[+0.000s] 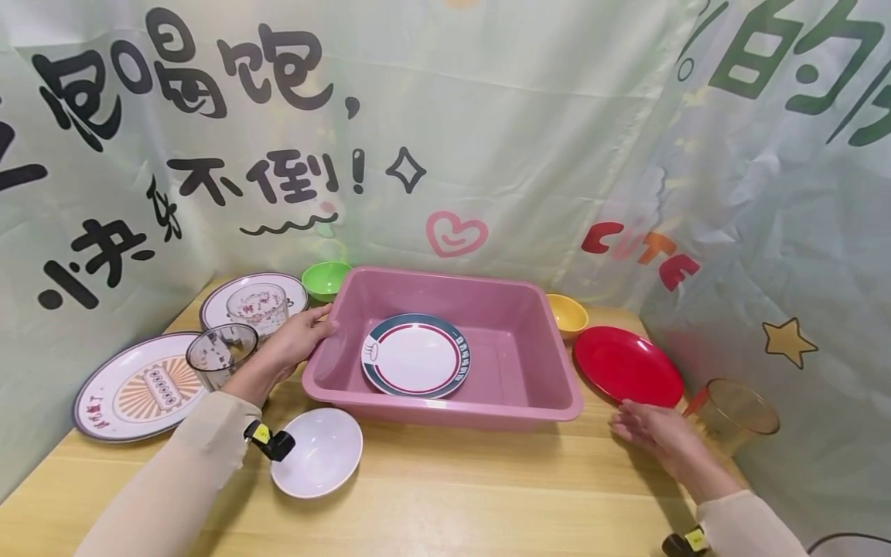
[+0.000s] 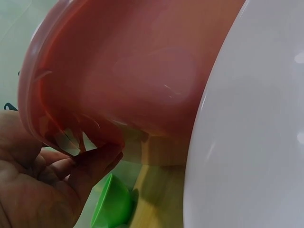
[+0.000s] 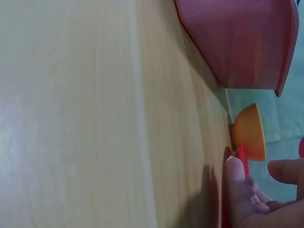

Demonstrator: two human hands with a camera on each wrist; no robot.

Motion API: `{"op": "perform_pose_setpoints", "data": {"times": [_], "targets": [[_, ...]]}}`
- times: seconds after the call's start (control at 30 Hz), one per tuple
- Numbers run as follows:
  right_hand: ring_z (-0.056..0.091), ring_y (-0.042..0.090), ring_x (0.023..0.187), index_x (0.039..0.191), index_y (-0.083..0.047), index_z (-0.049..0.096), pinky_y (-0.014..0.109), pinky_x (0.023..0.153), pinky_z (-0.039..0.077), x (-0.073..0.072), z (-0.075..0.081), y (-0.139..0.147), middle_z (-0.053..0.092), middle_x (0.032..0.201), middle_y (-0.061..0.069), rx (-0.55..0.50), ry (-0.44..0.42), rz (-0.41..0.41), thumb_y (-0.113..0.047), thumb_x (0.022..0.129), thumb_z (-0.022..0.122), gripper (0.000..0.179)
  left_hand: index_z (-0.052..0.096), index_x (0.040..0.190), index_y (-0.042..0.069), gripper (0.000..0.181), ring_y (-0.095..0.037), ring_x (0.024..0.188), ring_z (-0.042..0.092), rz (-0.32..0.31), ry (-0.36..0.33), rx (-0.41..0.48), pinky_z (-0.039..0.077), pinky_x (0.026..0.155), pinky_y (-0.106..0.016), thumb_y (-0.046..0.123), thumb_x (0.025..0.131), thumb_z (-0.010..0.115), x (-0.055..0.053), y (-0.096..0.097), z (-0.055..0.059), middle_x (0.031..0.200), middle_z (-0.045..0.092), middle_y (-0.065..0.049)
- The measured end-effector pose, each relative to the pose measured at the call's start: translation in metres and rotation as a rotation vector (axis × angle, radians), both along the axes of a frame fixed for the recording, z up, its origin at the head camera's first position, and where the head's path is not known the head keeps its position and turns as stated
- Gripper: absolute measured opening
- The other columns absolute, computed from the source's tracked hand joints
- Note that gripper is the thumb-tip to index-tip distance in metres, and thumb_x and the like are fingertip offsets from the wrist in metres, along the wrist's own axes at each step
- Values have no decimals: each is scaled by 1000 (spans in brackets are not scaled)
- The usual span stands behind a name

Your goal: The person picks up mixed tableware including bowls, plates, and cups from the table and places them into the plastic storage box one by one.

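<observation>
A pink basin (image 1: 529, 340) stands mid-table with a white plate (image 1: 415, 356) with a blue-green rim lying inside it. My left hand (image 1: 295, 340) grips the basin's left rim; in the left wrist view its fingers reach beneath the lip. A white bowl (image 1: 316, 452) sits below my left wrist and fills the right side of that wrist view. On the other side, my right hand (image 1: 657, 433) is at the near edge of a red plate (image 1: 626, 363), fingertips right at its rim, thumb apart from the fingers in the right wrist view.
Two patterned plates (image 1: 132, 387) and two clear glasses (image 1: 221, 352) stand at the left. Behind the basin are a green bowl (image 1: 326, 280) and a yellow bowl (image 1: 567, 316). An amber glass (image 1: 738, 414) stands beyond my right hand. Printed cloth (image 1: 522, 139) hangs around the table.
</observation>
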State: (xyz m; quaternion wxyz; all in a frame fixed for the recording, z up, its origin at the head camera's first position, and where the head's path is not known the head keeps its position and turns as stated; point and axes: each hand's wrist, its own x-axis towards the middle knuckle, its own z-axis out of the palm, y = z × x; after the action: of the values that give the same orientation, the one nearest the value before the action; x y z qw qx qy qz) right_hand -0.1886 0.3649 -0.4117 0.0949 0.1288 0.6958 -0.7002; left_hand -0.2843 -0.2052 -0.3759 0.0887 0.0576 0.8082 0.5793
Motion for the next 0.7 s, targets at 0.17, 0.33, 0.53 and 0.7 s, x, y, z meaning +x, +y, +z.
{"op": "perform_pose_setpoints", "data": {"times": [0.17,0.33,0.53,0.7], "targets": [[71,20,84,127,18,40,34,83,57,-2,-5,-1,71,92,11,-71,-60,-47,-15,103,49,42,22,154,1,56,-38,114,57,-2,9,-8,55,83,-31,16,105,44,-1,-1,-2,134,50,-32],[72,21,85,121,12,44,35,84,56,-6,-9,1,71,88,11,-193,-82,-121,-15,103,47,33,21,154,1,56,-40,116,56,-5,14,-6,55,85,-34,16,105,44,-2,-2,-3,135,49,-32],[71,21,85,116,1,45,36,87,55,-11,-14,1,71,87,10,-326,-98,-204,-15,103,45,21,20,155,2,57,-38,115,57,0,11,-16,55,85,-34,19,105,44,-1,-2,-2,136,48,-32],[72,20,82,115,-6,44,34,86,55,-14,-18,0,72,83,9,-382,-109,-266,-16,104,42,15,21,155,3,58,-38,115,57,3,11,-18,55,84,-33,20,105,44,0,-1,-1,136,49,-31]]}}
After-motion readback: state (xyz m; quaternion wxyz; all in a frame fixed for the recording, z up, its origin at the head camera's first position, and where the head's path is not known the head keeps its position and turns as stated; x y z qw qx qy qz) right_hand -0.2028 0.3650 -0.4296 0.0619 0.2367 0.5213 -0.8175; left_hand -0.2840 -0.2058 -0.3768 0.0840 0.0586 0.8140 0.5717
